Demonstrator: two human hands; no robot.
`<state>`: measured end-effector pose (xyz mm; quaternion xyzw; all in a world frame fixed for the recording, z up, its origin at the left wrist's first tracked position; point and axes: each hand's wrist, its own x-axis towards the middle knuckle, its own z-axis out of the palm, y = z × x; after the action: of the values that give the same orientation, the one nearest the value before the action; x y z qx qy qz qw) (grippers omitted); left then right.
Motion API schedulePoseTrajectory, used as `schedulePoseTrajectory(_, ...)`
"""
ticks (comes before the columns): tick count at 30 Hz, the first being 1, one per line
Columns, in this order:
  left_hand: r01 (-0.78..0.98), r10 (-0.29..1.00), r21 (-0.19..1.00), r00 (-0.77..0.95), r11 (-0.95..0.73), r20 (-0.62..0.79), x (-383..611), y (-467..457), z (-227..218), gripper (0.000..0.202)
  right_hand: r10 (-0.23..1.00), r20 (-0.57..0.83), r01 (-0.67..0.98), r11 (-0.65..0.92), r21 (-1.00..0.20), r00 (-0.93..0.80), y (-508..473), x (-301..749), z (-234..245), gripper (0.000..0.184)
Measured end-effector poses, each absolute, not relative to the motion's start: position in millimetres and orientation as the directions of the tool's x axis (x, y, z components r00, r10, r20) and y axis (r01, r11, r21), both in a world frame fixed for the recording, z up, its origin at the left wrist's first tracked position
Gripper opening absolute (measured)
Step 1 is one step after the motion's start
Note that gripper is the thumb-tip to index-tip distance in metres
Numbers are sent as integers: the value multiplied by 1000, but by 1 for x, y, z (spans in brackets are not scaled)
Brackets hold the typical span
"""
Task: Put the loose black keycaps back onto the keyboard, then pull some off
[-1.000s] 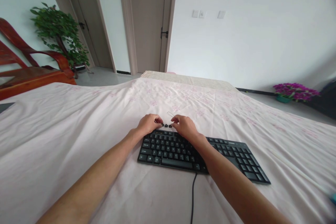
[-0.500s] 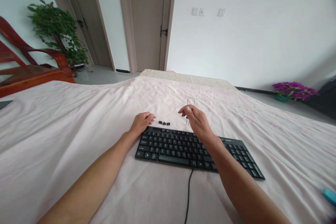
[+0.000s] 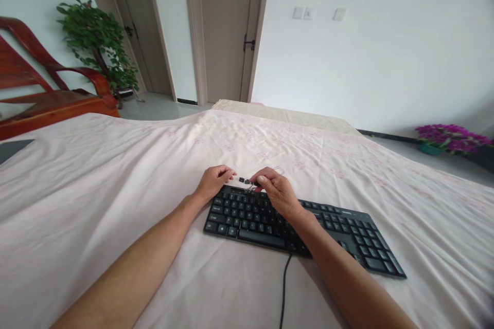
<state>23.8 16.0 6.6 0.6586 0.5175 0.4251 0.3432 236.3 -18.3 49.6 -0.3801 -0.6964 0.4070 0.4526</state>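
Note:
In my right hand (image 3: 275,189) is a wire keycap puller (image 3: 279,169), pinched between thumb and fingers. Its loop sticks out behind the hand, and its prongs point left over the back row of a black keyboard (image 3: 262,240). Bare spots without keycaps show in that row, near the left end. My left hand (image 3: 214,181) rests at the keyboard's back left corner, its fingers loosely bent and seemingly empty. Between the hands, small black keycaps (image 3: 241,180) lie on the cloth behind the keyboard. My right fingers partly cover that group.
A pink flowered cloth (image 3: 154,175) with folds spreads under everything. The keyboard's cable (image 3: 284,288) runs toward me. A dark flat object (image 3: 14,149) lies at the left edge. Beyond are a wooden chair (image 3: 57,105), a leafy plant (image 3: 94,36) and purple flowers (image 3: 450,136).
My right hand has moved left and lower, bringing the keycap puller from above the cloth down to the keyboard's back row. The puller now lies tilted. My left hand stays put; the view has shifted slightly.

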Motion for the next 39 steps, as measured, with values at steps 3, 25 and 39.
schedulePoseTrajectory(3, 350, 967, 903, 123, -251, 221, 23, 16, 7, 38, 880, 329, 215, 415, -884, -342, -17, 235, 50, 36)
schedulePoseTrajectory(25, 435, 891, 796, 363, -421, 273, 27, 7, 18, 27, 801, 430, 393, 585, -709, -416, -6, 229, 42, 40)
schedulePoseTrajectory(39, 442, 771, 665, 539, -601, 338, 33, 5, 17, 15, 725, 625, 307, 689, -657, -290, -16, 220, 40, 42)
